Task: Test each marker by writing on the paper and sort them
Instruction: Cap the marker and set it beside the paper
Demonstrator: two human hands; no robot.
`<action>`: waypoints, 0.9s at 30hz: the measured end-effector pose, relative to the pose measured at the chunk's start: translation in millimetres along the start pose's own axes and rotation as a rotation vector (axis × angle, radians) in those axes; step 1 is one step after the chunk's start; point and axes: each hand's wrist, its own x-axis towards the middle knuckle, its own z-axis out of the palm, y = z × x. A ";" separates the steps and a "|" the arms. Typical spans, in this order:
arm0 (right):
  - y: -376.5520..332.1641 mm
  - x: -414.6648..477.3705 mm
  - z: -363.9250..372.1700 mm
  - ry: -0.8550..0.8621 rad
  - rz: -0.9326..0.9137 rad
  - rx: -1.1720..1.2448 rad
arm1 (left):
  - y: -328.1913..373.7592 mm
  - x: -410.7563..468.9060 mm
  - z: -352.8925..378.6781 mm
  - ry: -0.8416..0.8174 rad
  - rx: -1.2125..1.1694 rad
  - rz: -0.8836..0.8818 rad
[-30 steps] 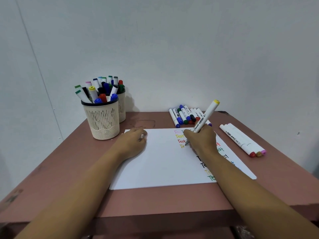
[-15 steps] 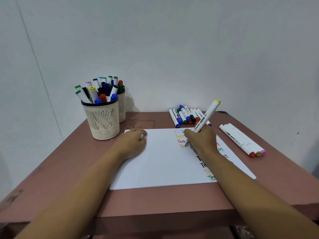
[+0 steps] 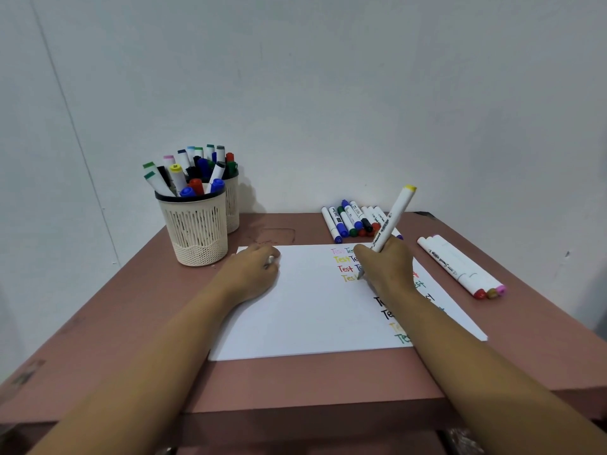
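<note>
The near edge of the table (image 3: 295,382) is bare. On it lies the sheet of paper (image 3: 312,310), with blank space across its left half and a run of coloured "Test" words down its right side, some of them hidden under the forearm.

The left hand (image 3: 253,274) rests on the paper's far left corner. Its fingers are curled round a small white piece, probably the cap (image 3: 271,259), though it is too small to be sure. The right hand (image 3: 384,267) grips a white marker (image 3: 392,221) in a writing hold. The yellow end points up and away, and the tip touches the paper just beside a yellowish "Test" in the upper rows. So the marker under test is in the right hand and on the page, with its word seemingly half written.

Right of the paper lie three markers (image 3: 460,267) side by side. Further back, a row of smaller markers (image 3: 353,221) sits against the wall. These look like the two sorted piles.

At the far left, the front cup (image 3: 197,231) and the cup behind it (image 3: 232,208) are both crowded with markers. Judging by that, well over half the lot remains to be tested and sorted.
</note>
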 end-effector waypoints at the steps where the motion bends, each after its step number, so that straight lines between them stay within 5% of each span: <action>1: 0.0 0.2 -0.6 0.005 0.011 0.012 | 0.2 -0.2 -0.1 0.000 -0.001 -0.001; 10: 1.6 0.0 1.8 0.032 -0.027 0.005 | 2.2 -1.1 -1.9 0.004 -0.009 -0.003; 17: 0.5 9.3 -1.2 0.043 0.141 0.232 | 7.9 -3.5 -11.8 0.022 -0.103 -0.047; 23: -5.1 11.0 -2.5 0.034 0.165 0.374 | 17.6 -12.0 -15.3 0.238 -0.091 0.136; 27: -15.7 5.8 -5.1 0.018 0.132 0.433 | 30.1 -18.8 -16.4 0.231 -0.180 0.187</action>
